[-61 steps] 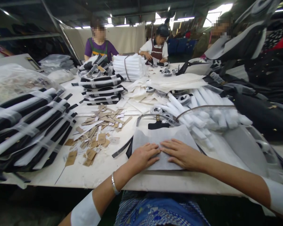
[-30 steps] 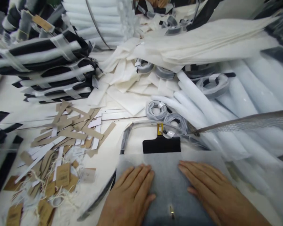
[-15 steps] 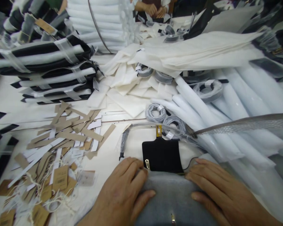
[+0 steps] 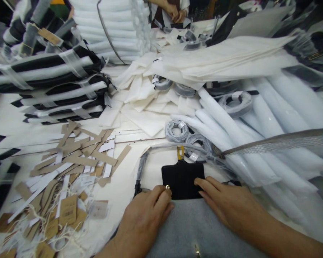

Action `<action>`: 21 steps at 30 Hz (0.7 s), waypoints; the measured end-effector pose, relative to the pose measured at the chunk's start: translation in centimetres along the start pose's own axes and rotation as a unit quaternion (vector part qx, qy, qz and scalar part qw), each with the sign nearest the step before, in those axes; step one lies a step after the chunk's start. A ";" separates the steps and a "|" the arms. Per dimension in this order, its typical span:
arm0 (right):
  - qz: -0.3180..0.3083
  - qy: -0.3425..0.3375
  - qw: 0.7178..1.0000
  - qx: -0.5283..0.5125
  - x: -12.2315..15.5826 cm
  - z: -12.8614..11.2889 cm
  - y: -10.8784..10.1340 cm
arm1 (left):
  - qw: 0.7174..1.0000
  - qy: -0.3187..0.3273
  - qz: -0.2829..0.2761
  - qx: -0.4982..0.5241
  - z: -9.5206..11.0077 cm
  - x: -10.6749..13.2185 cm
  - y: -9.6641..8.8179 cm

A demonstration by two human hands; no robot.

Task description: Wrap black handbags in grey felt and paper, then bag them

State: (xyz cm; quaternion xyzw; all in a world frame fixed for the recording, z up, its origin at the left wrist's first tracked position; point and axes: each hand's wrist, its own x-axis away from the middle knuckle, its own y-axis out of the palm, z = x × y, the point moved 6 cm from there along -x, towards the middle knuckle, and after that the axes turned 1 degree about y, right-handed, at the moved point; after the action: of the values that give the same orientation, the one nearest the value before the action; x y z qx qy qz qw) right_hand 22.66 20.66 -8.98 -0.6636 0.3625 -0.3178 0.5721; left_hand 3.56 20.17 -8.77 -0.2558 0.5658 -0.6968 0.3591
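A handbag with a grey front (image 4: 188, 218) lies before me at the lower edge of the view. Its black flap (image 4: 174, 179) is folded back, away from me, and ends in a gold-coloured clasp (image 4: 180, 153). My left hand (image 4: 148, 215) is closed on the bag's upper left edge, fingers curled beside a small gold metal piece (image 4: 167, 187). On the other side, my right hand (image 4: 226, 208) grips the upper right edge, its fingertips at the flap's right side. A plastic-wrapped handle (image 4: 141, 166) arches behind the flap. The bag's underside is hidden.
Brown and white paper strips (image 4: 78, 154) and string tags (image 4: 68, 211) lie at left. Black strapped bundles (image 4: 80, 86) are stacked behind them. Coiled wrapped straps (image 4: 177, 130) and white padded rolls (image 4: 258, 107) lie at right. Across the table are another person's hands (image 4: 174, 13).
My right hand has shifted left and slightly up, onto the flap's right edge. My left hand has moved slightly, its fingers now curled by the small gold piece. More grey front shows.
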 end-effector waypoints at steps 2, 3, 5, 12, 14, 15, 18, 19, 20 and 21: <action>-0.003 0.003 1.000 0.015 -0.2 -0.2 0.1 | 0.999 0.021 0.036 -0.011 0.9 0.0 -0.5; -0.004 0.004 1.000 0.019 -0.3 -0.2 0.0 | 0.997 0.035 0.068 -0.015 1.4 0.1 -1.0; -0.013 0.009 1.000 0.020 -0.2 -0.4 0.1 | 0.988 0.078 0.135 -0.012 2.8 0.3 -1.8; -0.001 0.016 0.997 -0.079 -0.2 0.2 -0.1 | 0.978 0.149 0.142 0.045 4.1 1.9 -0.7; 0.050 0.023 0.990 -0.133 -1.0 0.7 -1.3 | 0.978 0.155 0.138 0.028 4.1 2.5 -0.2; 0.075 0.031 0.984 -0.156 -1.5 1.1 -1.9 | 0.978 0.153 0.143 0.019 4.0 2.8 0.1; 0.096 0.084 0.968 -0.218 -4.0 2.4 -2.8 | 0.977 0.148 0.154 0.010 4.0 3.1 0.6; 0.084 0.104 0.961 -0.241 -4.9 2.8 -2.7 | 0.976 0.147 0.159 0.010 4.0 3.2 0.6; 0.066 0.122 0.954 -0.266 -5.8 3.0 -2.4 | 0.976 0.148 0.162 0.011 4.0 3.2 0.6; 0.047 0.135 0.945 -0.294 -6.6 3.2 -2.0 | 0.975 0.151 0.164 0.013 4.1 3.2 0.7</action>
State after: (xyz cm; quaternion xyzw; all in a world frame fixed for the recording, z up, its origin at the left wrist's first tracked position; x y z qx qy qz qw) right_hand 22.02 28.13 -7.46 -0.7356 0.5445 -0.2557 0.3115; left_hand 4.86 15.15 -8.64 -0.0472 0.6389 -0.6661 0.3820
